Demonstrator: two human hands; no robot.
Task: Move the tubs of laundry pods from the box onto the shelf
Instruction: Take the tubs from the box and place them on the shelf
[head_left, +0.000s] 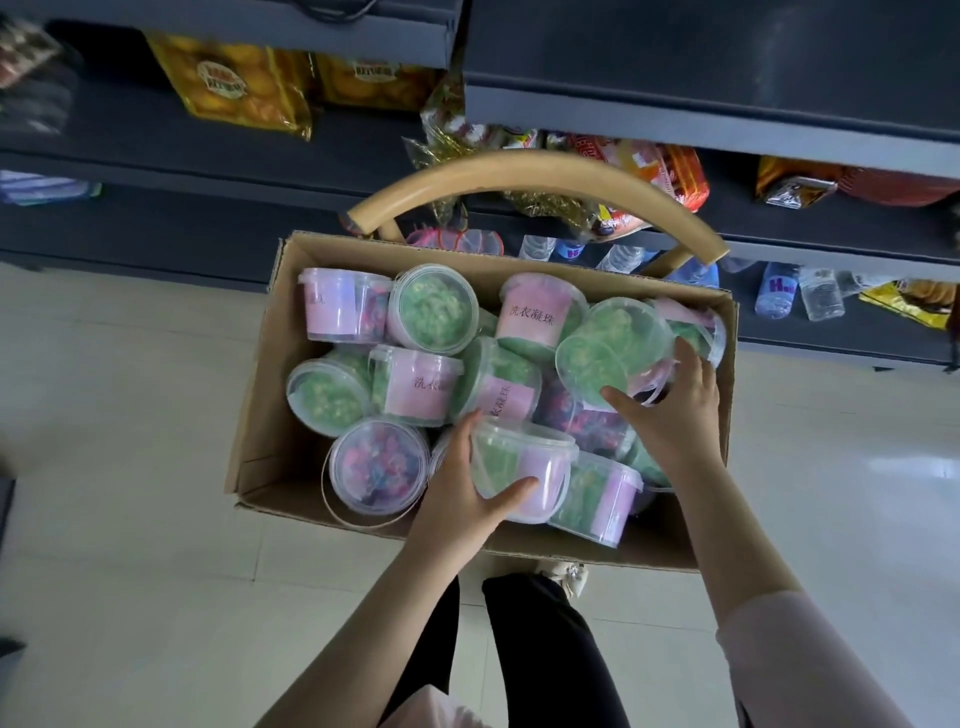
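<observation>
Shelves (727, 122) loom behind the box (262, 415); left hand (462, 499) grips one tub (524, 462), right hand (675, 415) another.

Mostly buried lower tubs (592, 423), chair (519, 171) seat hidden under box (257, 415), snack bag (228, 83) print blurred

Cardboard box (260, 415): one. Tubs of laundry pods (434, 309) inside it: twelve counted, with at least one more partly buried, so the full total cannot be told. Three of the twelve show mixed pink-and-blue pods; the rest show green. Chair (519, 171) with curved wooden back: one. Yellow snack bags (228, 83): two. Clear water bottles (774, 296): at least six.
</observation>
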